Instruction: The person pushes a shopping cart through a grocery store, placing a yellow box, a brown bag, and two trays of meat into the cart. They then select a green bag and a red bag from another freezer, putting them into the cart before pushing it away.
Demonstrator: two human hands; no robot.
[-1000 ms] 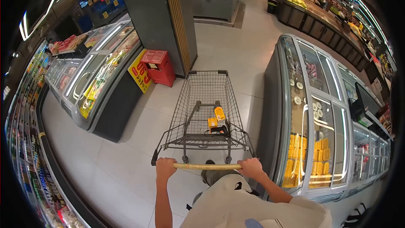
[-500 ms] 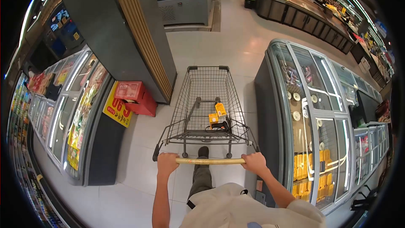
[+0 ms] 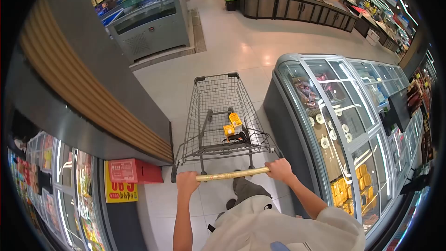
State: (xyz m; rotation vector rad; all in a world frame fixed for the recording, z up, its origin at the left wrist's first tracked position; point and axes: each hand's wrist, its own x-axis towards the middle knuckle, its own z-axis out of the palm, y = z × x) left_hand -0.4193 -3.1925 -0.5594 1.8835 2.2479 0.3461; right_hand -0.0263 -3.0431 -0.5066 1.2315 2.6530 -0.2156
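Note:
Both of my hands grip the yellowish handle bar of a wire shopping cart [image 3: 218,88]. My left hand [image 3: 187,182] is wrapped round the left end of the handle [image 3: 232,175]. At its right end, my right hand [image 3: 279,169] is closed in the same way. Inside the cart, two small orange-yellow cartons [image 3: 235,120] lie near the basket's rear, close to the handle side. Beside them is a black object [image 3: 239,136] with what looks like a cord; I cannot make out its kind.
A glass-topped freezer [image 3: 344,125] runs close along the cart's right side. To the left stand a pillar with wooden slats [image 3: 93,79] and a red box [image 3: 134,171]. Farther ahead are a grey chest cooler [image 3: 153,28] and a produce counter [image 3: 297,9] with yellow-green fruit.
The cart and I have moved forward, and the view has turned right. The pillar and red box have shifted left and nearer. Both hands keep their hold on the handle.

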